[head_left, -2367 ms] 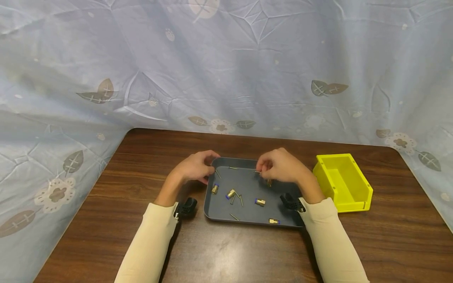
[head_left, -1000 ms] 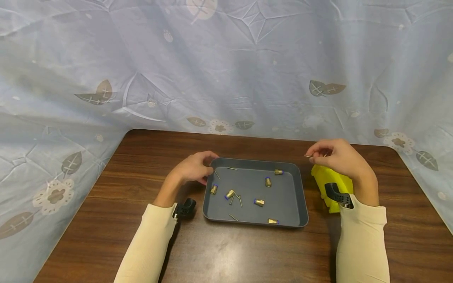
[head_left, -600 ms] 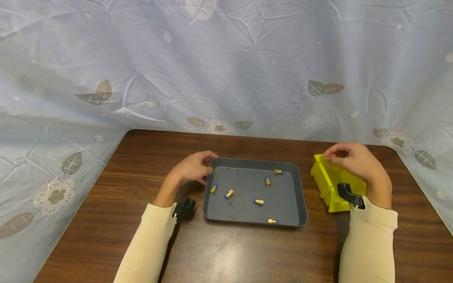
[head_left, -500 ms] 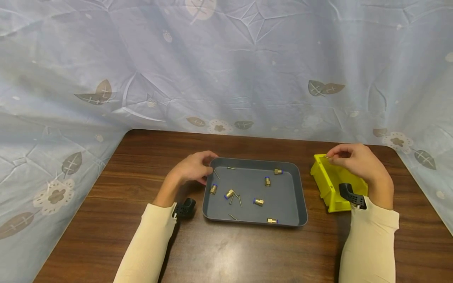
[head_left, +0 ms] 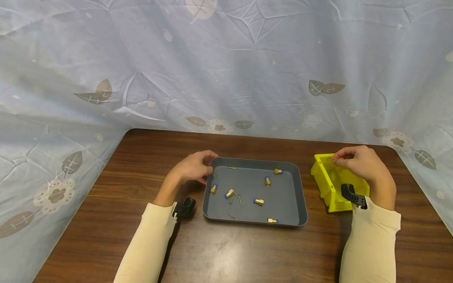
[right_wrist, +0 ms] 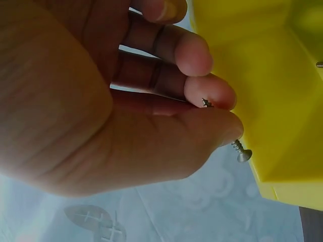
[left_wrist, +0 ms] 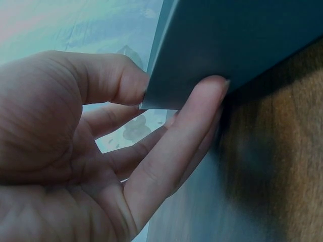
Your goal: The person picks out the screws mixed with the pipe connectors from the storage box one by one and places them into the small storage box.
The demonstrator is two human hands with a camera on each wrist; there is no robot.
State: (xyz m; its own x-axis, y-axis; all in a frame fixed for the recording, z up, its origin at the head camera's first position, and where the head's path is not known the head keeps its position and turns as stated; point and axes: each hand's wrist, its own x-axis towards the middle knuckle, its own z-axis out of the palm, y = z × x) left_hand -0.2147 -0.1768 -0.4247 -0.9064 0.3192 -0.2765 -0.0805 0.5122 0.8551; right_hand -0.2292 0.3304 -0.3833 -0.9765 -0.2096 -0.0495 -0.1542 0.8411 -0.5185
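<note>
My left hand grips the far left corner of the grey tray. In the left wrist view the thumb lies at the tray's rim and a finger presses its outer wall. My right hand pinches a screw between thumb and fingertip, over the far end of the yellow bin. The screw's head and tip stick out on either side of the thumb. Inside the bin, the end of a small metal piece shows at the edge of the right wrist view.
In the tray lie several brass fittings with blue rings and several screws. The tray and bin stand apart on a brown wooden table. A patterned curtain hangs behind the table.
My right hand has carried the screw from the tray rightward to the bin, then slightly further over it in the last half second. The left hand stays at the tray's corner.
</note>
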